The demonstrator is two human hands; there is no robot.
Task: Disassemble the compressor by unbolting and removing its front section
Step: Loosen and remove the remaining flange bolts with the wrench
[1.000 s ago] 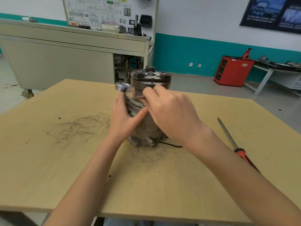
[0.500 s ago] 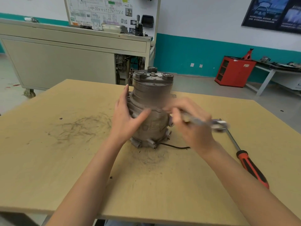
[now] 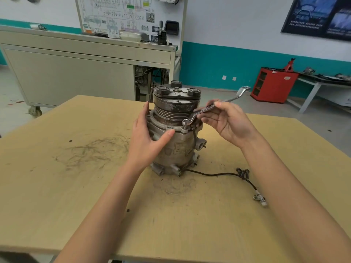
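Workshop table [image 3: 76,186], compressor [image 3: 178,147] between hands: left [image 3: 144,143] flat against it, right [image 3: 229,124] pinching wrench [image 3: 205,109].

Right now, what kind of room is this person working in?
Probably a car-repair training workshop: there's a wiring-diagram board, a red cabinet, and a compressor with a wrench on its bolt.

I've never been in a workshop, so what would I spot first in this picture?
The grimy metal compressor standing upright in the middle of the wooden table grabs the eye first. The right hand pinches a shiny wrench whose ring end sits on the compressor's flange, while the left hand steadies its side. Far back on the right, a bright red cabinet stands on the floor.
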